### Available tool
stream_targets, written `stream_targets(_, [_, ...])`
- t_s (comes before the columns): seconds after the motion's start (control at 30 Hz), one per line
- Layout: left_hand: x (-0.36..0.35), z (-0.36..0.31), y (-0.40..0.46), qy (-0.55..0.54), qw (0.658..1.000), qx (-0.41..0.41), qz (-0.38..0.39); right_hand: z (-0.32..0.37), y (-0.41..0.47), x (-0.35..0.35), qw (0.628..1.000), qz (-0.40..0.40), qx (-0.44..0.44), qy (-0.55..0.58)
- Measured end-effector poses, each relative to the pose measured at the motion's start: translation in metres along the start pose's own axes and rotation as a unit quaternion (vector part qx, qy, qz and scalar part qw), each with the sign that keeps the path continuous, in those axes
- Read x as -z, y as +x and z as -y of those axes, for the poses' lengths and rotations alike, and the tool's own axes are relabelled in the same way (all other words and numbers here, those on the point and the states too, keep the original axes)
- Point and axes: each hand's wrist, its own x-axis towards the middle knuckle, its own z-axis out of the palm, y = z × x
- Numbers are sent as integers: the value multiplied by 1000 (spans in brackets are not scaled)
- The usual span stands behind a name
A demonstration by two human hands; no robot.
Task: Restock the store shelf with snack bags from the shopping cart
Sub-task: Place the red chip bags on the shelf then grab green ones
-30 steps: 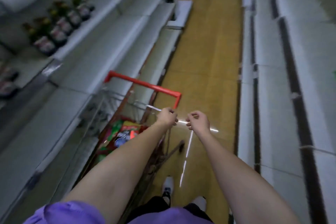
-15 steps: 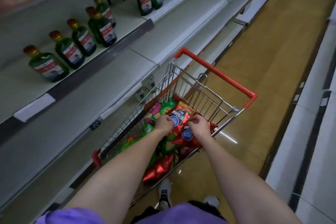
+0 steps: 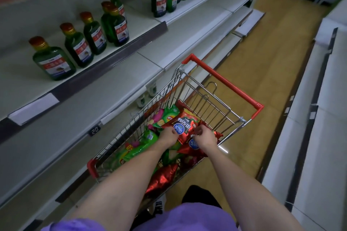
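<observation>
A wire shopping cart (image 3: 206,99) with red trim stands on the tan floor (image 3: 262,62) of a store aisle, tight against white shelving on the left. Green glass bottles (image 3: 82,47) with gold caps stand in 2 groups on an upper shelf (image 3: 22,84). The shelf below (image 3: 105,88) carries a small tag reading 20 (image 3: 94,129) on its front edge. More white shelving (image 3: 323,137) lines the right side.

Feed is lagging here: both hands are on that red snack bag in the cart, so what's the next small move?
Probably lift the red snack bag clear of the shopping cart: left hand and right hand already pinch its near edge, and it lies topmost on the pile.
</observation>
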Motion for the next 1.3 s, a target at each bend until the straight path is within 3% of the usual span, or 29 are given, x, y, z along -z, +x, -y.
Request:
stream_targets(0.23, [-31, -21, 21, 24, 998, 36, 37, -24, 28, 18, 999, 14, -14, 29])
stream_targets(0.47, [-64, -19, 37, -21, 986, 97, 133, -40, 64, 28, 993, 116, 13, -20])
stream_targets(0.57, [-69, -24, 42, -13, 989, 105, 103, -45, 81, 25, 989, 145, 29, -31])
stream_targets(0.73, [-70, -22, 50, -129, 968, 187, 107, -47, 108, 21, 981, 186, 43, -42])
stream_targets(0.93, [-66, -19, 60, -161, 971, 174, -17, -38, 122, 15, 954, 294, 7, -54])
stream_targets(1.07, [-44, -26, 57, -173, 967, 154, -103, -11, 128, 2, 954, 281, -1, -102])
stream_targets(1.23, [-6, -12, 40, -273, 917, 165, -241, 23, 120, -14, 950, 305, -14, -60])
stream_targets(1.3, [7, -2, 30, -284, 908, 187, -245, 26, 112, -23, 946, 320, -25, -48])
